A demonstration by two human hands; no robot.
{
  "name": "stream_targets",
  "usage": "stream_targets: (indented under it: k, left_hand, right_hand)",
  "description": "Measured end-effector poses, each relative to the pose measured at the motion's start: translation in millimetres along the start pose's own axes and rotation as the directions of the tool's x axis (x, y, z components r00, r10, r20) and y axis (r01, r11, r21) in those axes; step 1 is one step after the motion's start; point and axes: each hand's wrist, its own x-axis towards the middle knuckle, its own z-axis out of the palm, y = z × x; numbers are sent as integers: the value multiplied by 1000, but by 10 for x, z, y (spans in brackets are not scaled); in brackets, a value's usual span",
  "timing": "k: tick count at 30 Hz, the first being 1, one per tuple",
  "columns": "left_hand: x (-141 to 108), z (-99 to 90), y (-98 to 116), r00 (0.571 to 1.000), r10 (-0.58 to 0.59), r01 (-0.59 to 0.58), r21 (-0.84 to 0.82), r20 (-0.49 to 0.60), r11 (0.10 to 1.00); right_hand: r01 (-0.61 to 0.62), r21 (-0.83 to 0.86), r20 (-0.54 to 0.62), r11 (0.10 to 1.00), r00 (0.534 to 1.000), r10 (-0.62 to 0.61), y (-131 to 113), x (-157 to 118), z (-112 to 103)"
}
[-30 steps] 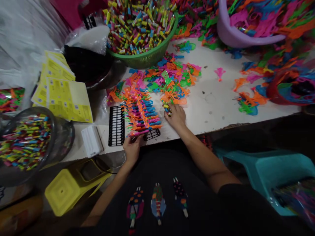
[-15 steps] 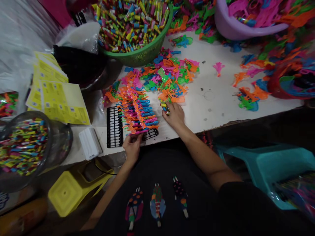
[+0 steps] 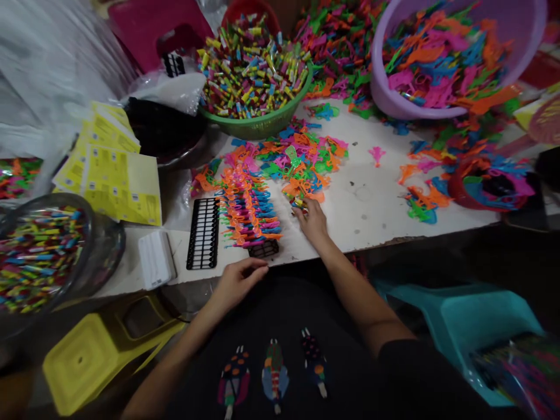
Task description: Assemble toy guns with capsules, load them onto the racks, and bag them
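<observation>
My left hand (image 3: 240, 281) hovers at the table's front edge, fingers stretched and loosely apart, with nothing visible in them. Just beyond it stands a tight row of colourful plastic toys (image 3: 249, 213), orange, blue and pink, partly over a small black plastic grid (image 3: 265, 249). A larger black grid (image 3: 202, 233) lies to the left of the row. My right hand (image 3: 312, 223) rests on the table right of the row, its bent fingertips closed on small yellow-and-red wrapped tubes (image 3: 299, 203), partly hidden. Behind them spreads a loose pile of plastic toys (image 3: 306, 153).
A green basin (image 3: 258, 127) of wrapped tubes and a purple basin (image 3: 378, 87) of toys stand behind. Yellow label sheets (image 3: 122, 186), a white box-shaped device (image 3: 156, 259) and a clear bowl (image 3: 90, 233) lie left. A red bowl (image 3: 459, 195) sits right; stools (image 3: 83, 356) stand below.
My left hand has let go of the front of the toy row and drawn back towards me. The right hand stays by the tubes. The camera view has tilted upward.
</observation>
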Motion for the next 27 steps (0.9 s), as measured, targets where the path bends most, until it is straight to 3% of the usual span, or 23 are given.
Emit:
stream_targets:
  k: [3, 5, 10, 12, 14, 17, 20, 23, 25, 27]
  left_hand:
    - [103, 205, 140, 941, 8, 86, -263, 338, 961]
    - [228, 398, 148, 914, 10, 153, -367, 406, 917]
    - [568, 831, 119, 941, -82, 272, -590, 327, 761]
    - [649, 935, 164, 940, -29, 266, -680, 339, 683]
    - [680, 1001, 219, 947, 106, 161, -732, 304, 663]
    - [662, 1047, 247, 944, 223, 7, -690, 243, 724]
    - [627, 1052, 200, 955, 205, -44, -579, 215, 814]
    - [614, 1037, 142, 973, 188, -94, -519, 132, 850]
    - [610, 1027, 120, 975, 187, -105, -496, 120, 862]
    - [602, 1021, 110, 971, 194, -109, -467, 138, 878]
  right_hand:
    - [-37, 108, -42, 993, 998, 42, 15, 47, -38]
    - [-88, 205, -43, 975, 994, 99, 23, 48, -132]
    - [-281, 402, 87, 872, 959, 269, -54, -128, -461]
    - [-321, 440, 91, 839, 945, 314, -149, -264, -527]
    - [-351, 478, 48, 805, 926, 375, -256, -408, -530]
    - [-401, 559, 7, 726, 878, 479, -375, -571, -477]
    - [-447, 645, 68, 620, 841, 536, -430, -637, -441]
    - [-497, 682, 170, 537, 822, 544, -457, -658, -456]
    - [-512, 664, 205, 546, 826, 525, -456, -668, -497]
    - [-496, 616, 213, 612, 853, 477, -433, -665, -562]
